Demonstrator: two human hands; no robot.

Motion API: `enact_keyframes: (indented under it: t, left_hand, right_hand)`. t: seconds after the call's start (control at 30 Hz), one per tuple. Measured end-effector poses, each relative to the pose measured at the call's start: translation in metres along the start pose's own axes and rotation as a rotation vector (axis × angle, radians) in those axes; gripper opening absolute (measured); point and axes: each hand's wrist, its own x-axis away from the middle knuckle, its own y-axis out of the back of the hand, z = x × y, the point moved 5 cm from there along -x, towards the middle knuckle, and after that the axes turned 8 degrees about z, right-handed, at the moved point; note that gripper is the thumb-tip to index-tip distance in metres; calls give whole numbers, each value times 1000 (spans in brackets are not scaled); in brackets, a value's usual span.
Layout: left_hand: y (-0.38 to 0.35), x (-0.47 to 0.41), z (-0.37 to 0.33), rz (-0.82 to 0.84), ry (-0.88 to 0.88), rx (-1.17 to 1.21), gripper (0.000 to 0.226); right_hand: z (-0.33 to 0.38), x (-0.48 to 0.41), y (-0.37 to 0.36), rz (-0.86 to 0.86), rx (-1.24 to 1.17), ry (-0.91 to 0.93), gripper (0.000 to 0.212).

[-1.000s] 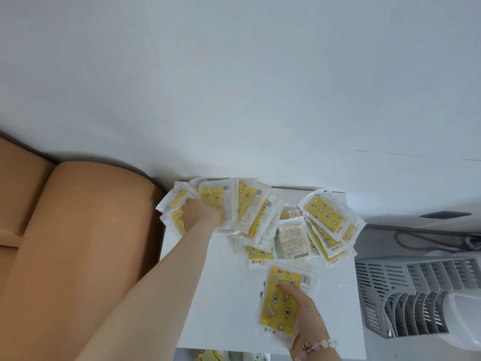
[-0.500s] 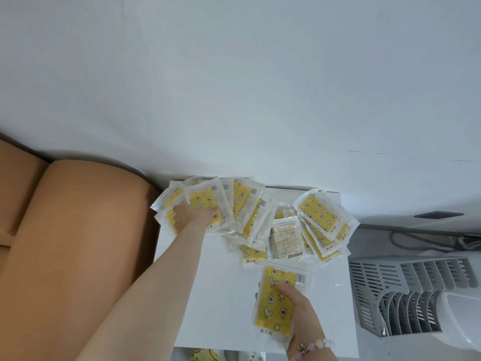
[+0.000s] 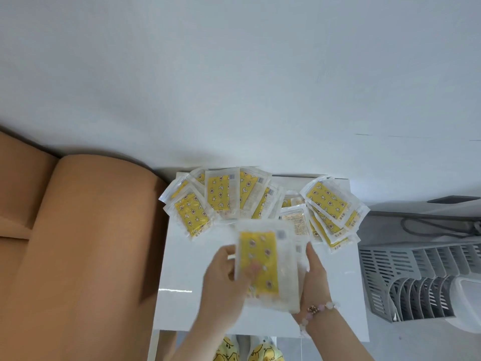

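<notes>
Two hands hold one blurred yellow packet [image 3: 263, 264] above the table's [image 3: 187, 272] near half, the left hand [image 3: 225, 280] pinching its left edge, the right hand [image 3: 316, 280] gripping its right edge, with other packets [image 3: 218, 200] fanned along the far edge.

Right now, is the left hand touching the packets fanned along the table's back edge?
No, the left hand and right hand hold a yellow packet nearer the body.

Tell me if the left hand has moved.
Yes: the left hand drew back from the far packets toward the near edge of the table, onto the held packet.
</notes>
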Motion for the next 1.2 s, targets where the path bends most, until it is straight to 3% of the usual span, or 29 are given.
enact_keyframes:
  t: [0.07, 0.13, 0.23, 0.47, 0.63, 0.73, 0.83, 0.87, 0.93, 1.0, 1.03, 1.1, 1.2]
  left_hand:
    - [-11, 6, 17, -9, 92, 5, 18]
    - [-17, 7, 25, -7, 132, -45, 18]
    - [-22, 4, 23, 0, 116, -130, 20]
    - [-21, -1, 10, -140, -12, -408, 23]
    - [-17, -5, 14, -119, 58, -663, 41]
    - [-19, -11, 19, 28, 32, -716, 44]
    - [-5, -32, 16, 260, 148, -538, 35]
    - [9, -44, 14, 218, 192, -413, 29]
    - [59, -80, 19, -133, 208, -185, 28]
    - [104, -104, 28, -518, 245, -180, 58]
    - [116, -111, 33, -600, 314, -230, 77]
    - [126, -126, 40, -602, 458, -340, 99]
    - [123, -140, 42, -534, 506, -422, 110]
  right_hand:
    - [21, 13, -13, 42, 30, 58, 39]
    - [31, 22, -21, 63, -4, 65, 42]
    - [22, 16, -30, 193, 45, -12, 71]
    - [10, 10, -31, 244, 296, 4, 42]
    - [2, 6, -19, 63, 462, 55, 25]
    - [-2, 3, -12, 2, 454, 38, 21]
    - [-6, 4, -11, -4, 406, 13, 20]
    - [-7, 4, -9, -5, 380, 15, 21]
    - [-7, 4, -5, -21, 342, 19, 23]
    - [-9, 3, 2, -41, 313, 20, 25]
    - [-10, 3, 4, -50, 304, 15, 26]
    - [-13, 5, 7, -50, 294, 8, 30]
    - [-18, 9, 10, -33, 299, -6, 42]
